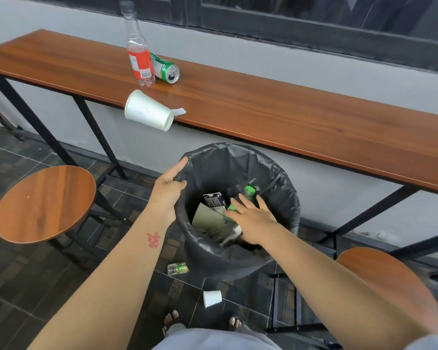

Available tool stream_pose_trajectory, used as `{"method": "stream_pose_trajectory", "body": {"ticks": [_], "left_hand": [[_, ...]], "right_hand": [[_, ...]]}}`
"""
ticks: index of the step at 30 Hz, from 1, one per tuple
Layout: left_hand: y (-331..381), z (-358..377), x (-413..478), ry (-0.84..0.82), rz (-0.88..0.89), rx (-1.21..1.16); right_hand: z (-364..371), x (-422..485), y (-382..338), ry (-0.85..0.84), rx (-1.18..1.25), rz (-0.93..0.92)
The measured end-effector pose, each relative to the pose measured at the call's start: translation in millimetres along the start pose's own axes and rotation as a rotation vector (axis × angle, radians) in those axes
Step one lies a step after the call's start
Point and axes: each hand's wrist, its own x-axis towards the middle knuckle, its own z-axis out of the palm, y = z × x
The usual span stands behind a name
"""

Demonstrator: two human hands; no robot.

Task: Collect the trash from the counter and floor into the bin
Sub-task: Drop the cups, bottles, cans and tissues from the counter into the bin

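Bin, black-lined, sits centre frame below the counter. Your left hand pinches the liner at the left rim. Your right hand hangs over the opening, fingers spread, holding nothing, above a green-capped bottle inside. Upper left: red-drink bottle, green can, paper cup overhanging the counter edge. Floor at bottom centre: small cup, green wrapper.

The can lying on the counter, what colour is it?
Green and white, with a silver top end; the head view shows it.
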Motion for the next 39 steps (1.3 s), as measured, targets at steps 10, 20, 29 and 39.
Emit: {"method": "stream_pose_trajectory", "body": {"ticks": [10,20,29,39], "left_hand": [[5,-14,-2,0.086,-0.029,0.033],[18,-74,0,0.198,-0.085,-0.113],[20,-132,24,0.241,-0.009,-0.084],[32,-154,57,0.220,-0.004,-0.028]], "right_hand": [[-38,13,6,0.141,0.235,-0.050],[-142,56,-50,0.788,0.372,-0.050],[-184,137,-100,0.825,0.282,0.063],[-181,175,-101,0.937,0.361,0.099]]}}
